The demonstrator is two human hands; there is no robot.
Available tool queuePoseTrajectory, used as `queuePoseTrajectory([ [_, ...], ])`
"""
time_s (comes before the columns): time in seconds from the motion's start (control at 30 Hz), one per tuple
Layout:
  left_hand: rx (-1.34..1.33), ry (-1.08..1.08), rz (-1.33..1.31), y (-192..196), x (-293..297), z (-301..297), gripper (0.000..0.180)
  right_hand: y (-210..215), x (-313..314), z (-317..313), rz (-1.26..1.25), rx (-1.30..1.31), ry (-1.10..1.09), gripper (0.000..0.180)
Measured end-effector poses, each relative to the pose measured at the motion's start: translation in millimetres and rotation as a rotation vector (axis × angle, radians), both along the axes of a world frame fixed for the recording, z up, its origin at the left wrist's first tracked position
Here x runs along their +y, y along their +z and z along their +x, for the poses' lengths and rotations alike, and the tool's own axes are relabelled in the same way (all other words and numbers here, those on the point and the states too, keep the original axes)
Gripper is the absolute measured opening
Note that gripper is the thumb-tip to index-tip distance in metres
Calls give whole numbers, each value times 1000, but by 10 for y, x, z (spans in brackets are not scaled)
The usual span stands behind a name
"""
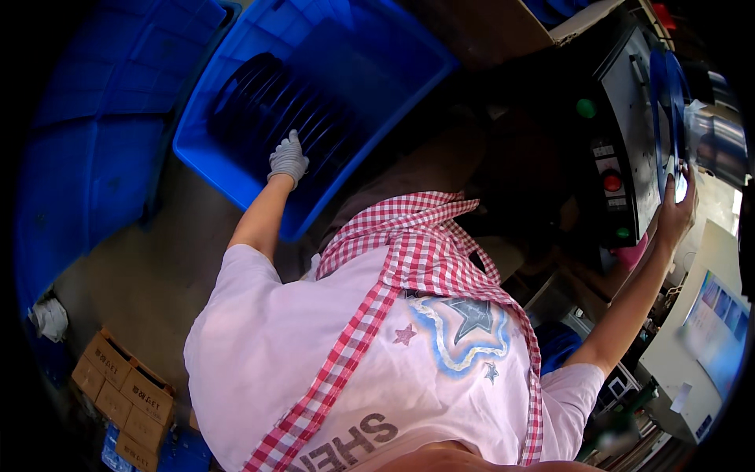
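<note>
My left hand [289,161], in a pale knitted glove, reaches into a blue plastic crate [211,171]. Its fingers are bent against a row of dark blue round discs [259,102] standing on edge there, and they appear to grip one rim; the dark hides part of the grip. On the far right, my right hand [678,208] is raised beside a machine [635,134] with a light metal face. Its fingers and thumb close round the lower edge of a large blue disc [670,110], which stands upright before that face.
Tall blue plastic bins [94,149] line the left side. Stacked cardboard boxes [126,393] sit at the lower left. The machine's dark panel carries a red button [612,182] and a green button [586,108]. A shiny metal cylinder [717,138] is beyond the held disc.
</note>
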State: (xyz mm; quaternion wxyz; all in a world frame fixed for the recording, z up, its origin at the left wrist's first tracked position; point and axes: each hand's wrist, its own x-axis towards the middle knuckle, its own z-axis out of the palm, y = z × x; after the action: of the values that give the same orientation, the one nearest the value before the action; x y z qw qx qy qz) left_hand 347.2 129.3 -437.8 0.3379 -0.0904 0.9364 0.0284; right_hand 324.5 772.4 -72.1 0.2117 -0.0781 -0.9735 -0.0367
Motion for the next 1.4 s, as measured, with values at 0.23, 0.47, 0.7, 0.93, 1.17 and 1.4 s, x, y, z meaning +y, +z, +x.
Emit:
queuePoseTrajectory([
  [0.23,109,174,-68,62,-731,-312,76,1,130,-4,202,-34,70,31],
  [0.47,262,153,-119,-9,-563,-49,89,-50,-15,-57,295,20,52,30],
  [0.7,245,-474,482,-132,53,178,62,-179,-9,-25,290,157,-17,26],
  [0.93,256,-442,233,5,247,357,89,141,179,148,320,431,107,17],
  [1.17,208,-487,21,-187,-188,393,78,652,-992,1215,-52,290,334,26],
  [1.4,359,-139,221,-874,-470,486,33,207,-2653,208,-193,-228,1159,35],
])
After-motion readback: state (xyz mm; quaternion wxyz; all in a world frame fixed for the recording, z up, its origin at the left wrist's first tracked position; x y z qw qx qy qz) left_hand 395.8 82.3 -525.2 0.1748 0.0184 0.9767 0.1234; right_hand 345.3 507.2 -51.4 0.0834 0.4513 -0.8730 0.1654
